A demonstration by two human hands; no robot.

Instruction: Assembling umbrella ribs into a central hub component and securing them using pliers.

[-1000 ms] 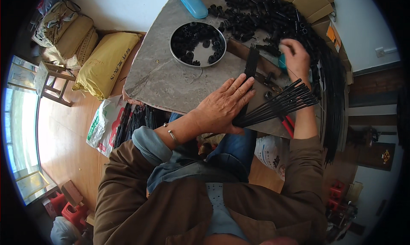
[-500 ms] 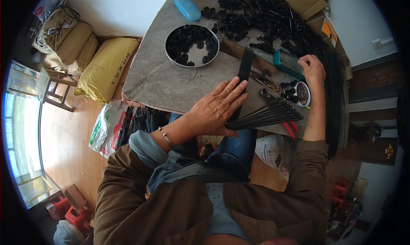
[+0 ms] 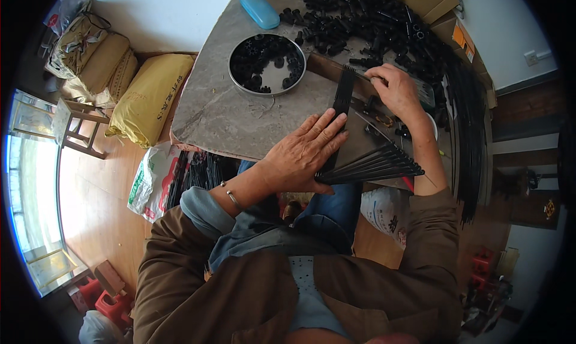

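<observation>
My left hand lies flat over a row of thin black rods, fingers stretched out, pressing them to the table edge. From under its thumb more black rods fan out to the right; they look like umbrella ribs. Beside the upper tips of the row, my right hand is closed in a pinch. Something thin seems to be between its fingertips, too small to name. Behind that hand, the teal box and a white bowl are partly hidden.
On the grey table stand a round metal tin of black parts and a blue case. A heap of black fittings covers the far side, with long black rods at right. Red-handled pliers lie near the edge.
My right hand has moved left from the teal box to the tips of the row of rods. The left hand stays in place on the rods.
</observation>
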